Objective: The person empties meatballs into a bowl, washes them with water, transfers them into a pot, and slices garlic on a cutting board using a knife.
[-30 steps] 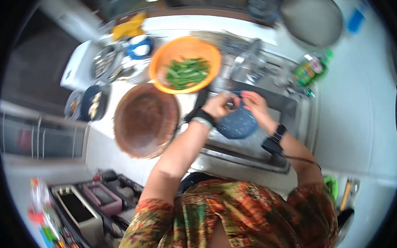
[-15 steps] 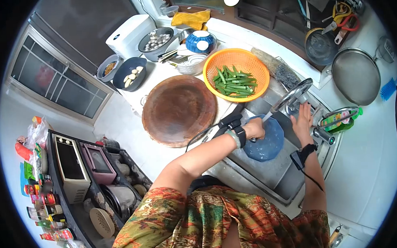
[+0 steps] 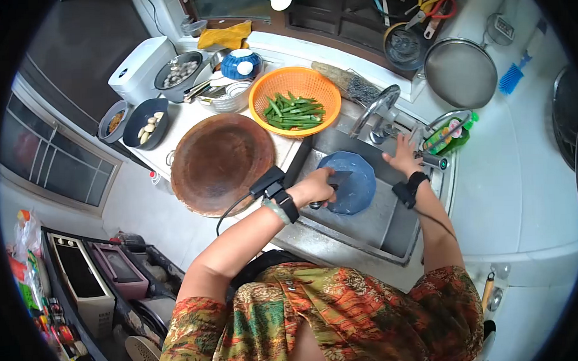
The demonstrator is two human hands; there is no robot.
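Note:
My left hand point(image 3: 313, 187) is closed round the dark handle of a knife point(image 3: 342, 178), whose blade lies over a blue-grey basin point(image 3: 356, 194) in the metal sink point(image 3: 385, 206). My right hand point(image 3: 403, 156) is open, its fingers spread near the base of the curved faucet point(image 3: 375, 107), to the right of the basin. No water stream shows from the spout. Left of the sink lies a round wooden chopping board point(image 3: 221, 164). Behind it stands an orange colander point(image 3: 298, 81) holding cut green vegetables point(image 3: 294, 111).
Dark bowls point(image 3: 146, 124) with pale pieces and a white box point(image 3: 142, 70) stand at the back left. A green bottle point(image 3: 450, 135) is right of the faucet. A strainer point(image 3: 460, 72) and scissors point(image 3: 432, 7) hang on the wall. A shelf with a toaster oven point(image 3: 82, 280) is lower left.
The faucet's water stream has stopped since half a second ago. My hands, together over the basin at first, are now apart. The camera view has shifted.

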